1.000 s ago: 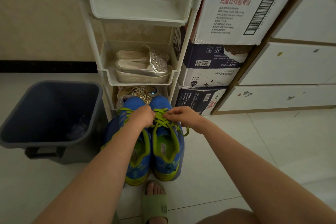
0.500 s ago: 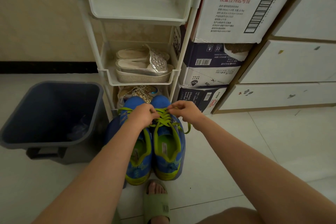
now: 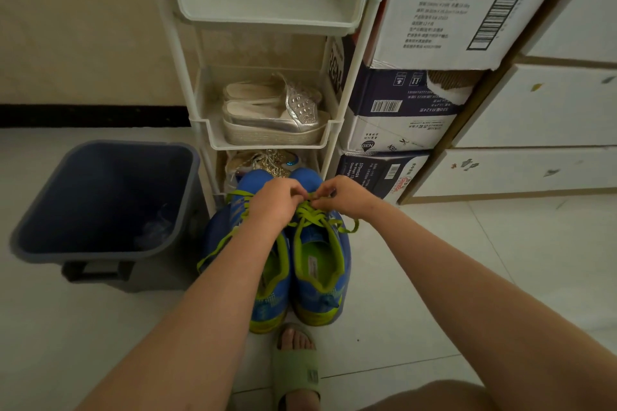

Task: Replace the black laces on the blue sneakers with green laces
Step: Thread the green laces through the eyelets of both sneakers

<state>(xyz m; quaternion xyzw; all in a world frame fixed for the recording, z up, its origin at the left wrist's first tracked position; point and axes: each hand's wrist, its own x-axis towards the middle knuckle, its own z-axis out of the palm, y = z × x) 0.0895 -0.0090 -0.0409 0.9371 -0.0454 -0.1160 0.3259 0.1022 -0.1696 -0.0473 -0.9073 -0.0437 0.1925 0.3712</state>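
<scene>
At the far left a dark grey bin [image 3: 100, 203] is being kept on the tiled floor, its rim just beside a white shelf rack [image 3: 267, 20]. On the rack's middle tier silver platform shoes [image 3: 277, 113] are being stored. On the tier below, a gold glittery item [image 3: 267, 162] is being half hidden by the toes of the blue sneakers [image 3: 320, 277], which are being stood side by side on the floor at the rack's foot.

Much of the left sneaker is being covered by the left forearm. The green laces [image 3: 314, 220] are being worked at the toe end of the right-hand sneaker's lacing. One strand is being pinched by the curled fingers of the left hand [image 3: 273, 200] and another by those of the right hand [image 3: 344, 195], the two hands nearly touching. Just behind the heels, a green slide sandal [image 3: 295, 374] is being worn on a foot.

To the right, cartons are being stacked beside white drawers [image 3: 534, 103]. On the top white carton [image 3: 450, 10] red characters "二十余年如一日" and "质量经得起考验" are being displayed near a barcode. The print on the dark blue boxes [image 3: 400, 103] beneath is being shown upside down, apparently too blurred for reading.
</scene>
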